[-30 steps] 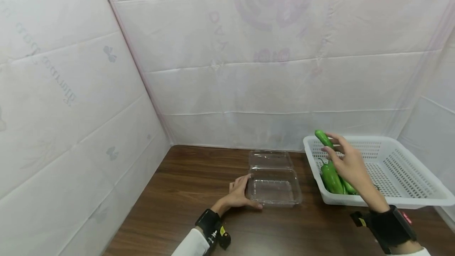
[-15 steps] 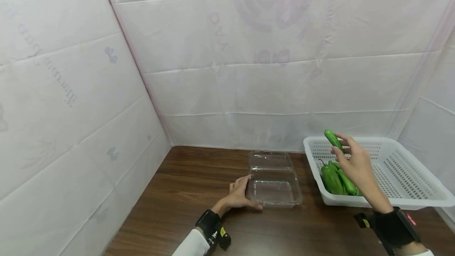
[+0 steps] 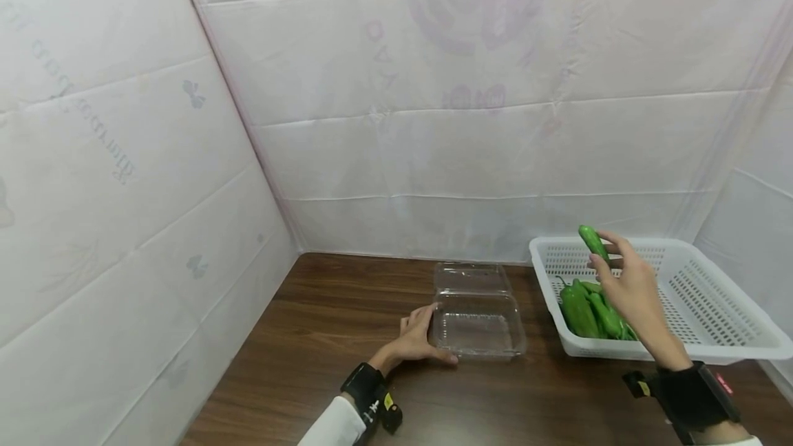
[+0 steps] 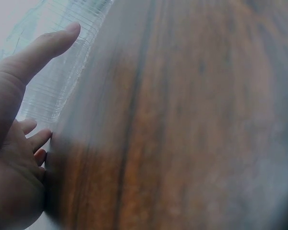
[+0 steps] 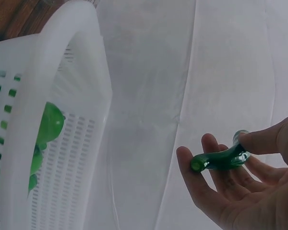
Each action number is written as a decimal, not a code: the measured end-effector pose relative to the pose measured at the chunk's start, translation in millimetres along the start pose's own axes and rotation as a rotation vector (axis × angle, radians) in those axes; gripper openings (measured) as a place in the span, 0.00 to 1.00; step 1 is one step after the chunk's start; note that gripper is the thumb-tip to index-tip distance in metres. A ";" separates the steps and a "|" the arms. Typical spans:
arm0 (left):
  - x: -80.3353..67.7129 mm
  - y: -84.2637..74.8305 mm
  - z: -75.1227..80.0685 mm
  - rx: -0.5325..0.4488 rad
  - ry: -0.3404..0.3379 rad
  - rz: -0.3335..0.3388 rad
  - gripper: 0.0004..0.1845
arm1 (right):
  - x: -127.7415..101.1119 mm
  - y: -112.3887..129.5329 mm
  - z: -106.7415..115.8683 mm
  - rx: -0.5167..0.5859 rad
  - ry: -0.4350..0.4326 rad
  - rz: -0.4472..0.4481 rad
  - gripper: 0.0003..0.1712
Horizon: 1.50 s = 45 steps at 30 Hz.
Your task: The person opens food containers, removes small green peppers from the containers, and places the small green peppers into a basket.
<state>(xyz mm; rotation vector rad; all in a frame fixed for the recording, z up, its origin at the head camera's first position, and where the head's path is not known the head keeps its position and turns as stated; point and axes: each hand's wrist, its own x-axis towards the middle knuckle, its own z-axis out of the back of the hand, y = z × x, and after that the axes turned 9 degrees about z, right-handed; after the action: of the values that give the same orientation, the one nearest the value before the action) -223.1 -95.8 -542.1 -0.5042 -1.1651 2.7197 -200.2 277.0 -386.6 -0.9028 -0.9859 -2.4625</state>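
My right hand pinches a green pepper between thumb and fingers, above the left part of the white basket. In the right wrist view this pepper is short, glossy and bent, its blunt end towards the camera. Several more green peppers lie piled at the basket's left end. On the table, my left hand rests at the left side of a clear plastic clamshell box, its lid folded back. The thumb lies straight along the near edge, with the fingers spread at the left side.
The white perforated basket stands on the right of the brown wooden table, near its back edge. White printed sheeting hangs as walls behind and to both sides.
My right hand has shifted to the right over the basket with the pepper still pinched, uncovering more of the pile. My left hand and the clamshell box have stayed in place.
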 end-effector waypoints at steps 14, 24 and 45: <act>-0.8 -2.7 3.0 -0.011 0.015 0.010 0.64 | -6.2 -9.4 4.3 -0.005 -0.014 -0.004 0.27; -1.1 0.6 0.8 -0.011 -0.001 0.007 0.64 | -16.0 -18.1 -4.4 -0.026 -0.002 -0.013 0.26; -0.8 -0.1 1.3 -0.023 0.005 -0.005 0.65 | -17.1 -21.2 4.1 -0.035 0.031 -0.087 0.27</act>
<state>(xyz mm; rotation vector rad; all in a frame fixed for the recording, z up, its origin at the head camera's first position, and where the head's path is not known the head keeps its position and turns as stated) -222.8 -96.9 -541.0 -0.5095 -1.1957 2.7024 -196.7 296.0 -406.1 -0.8465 -0.9943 -2.5660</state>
